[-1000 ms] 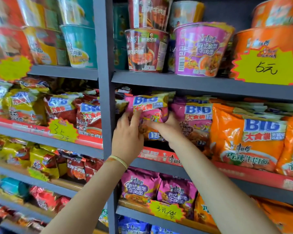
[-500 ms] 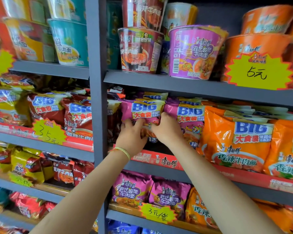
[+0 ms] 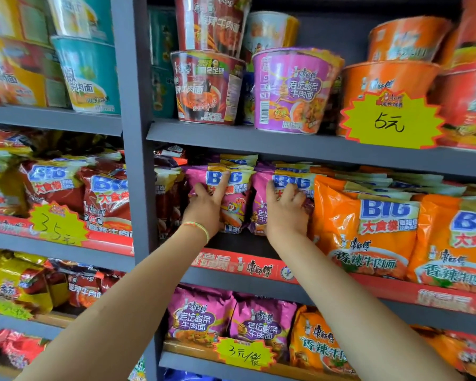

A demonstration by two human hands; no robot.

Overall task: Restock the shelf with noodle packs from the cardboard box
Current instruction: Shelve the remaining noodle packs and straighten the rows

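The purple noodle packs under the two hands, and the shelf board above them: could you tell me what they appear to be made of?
Purple noodle packs: likely thin glossy plastic film, judging by the wrinkles, light glints and crimped top edges. The left hand and right hand press on them with spread fingers. Shelf board: probably painted metal, matte grey, with a thin straight edge; painted wood cannot be ruled out.

A grey metal shelving unit (image 3: 286,138) fills the view, its boards split by a grey upright post (image 3: 134,133). The back panel behind the upper board is dark. Red printed strips (image 3: 248,266) run along the front edges of the middle boards. Yellow starburst price tags hang on the edges: one reading 5元 (image 3: 389,121) at upper right, one reading 3元/袋 (image 3: 243,353) lower down. The light is bright and even.
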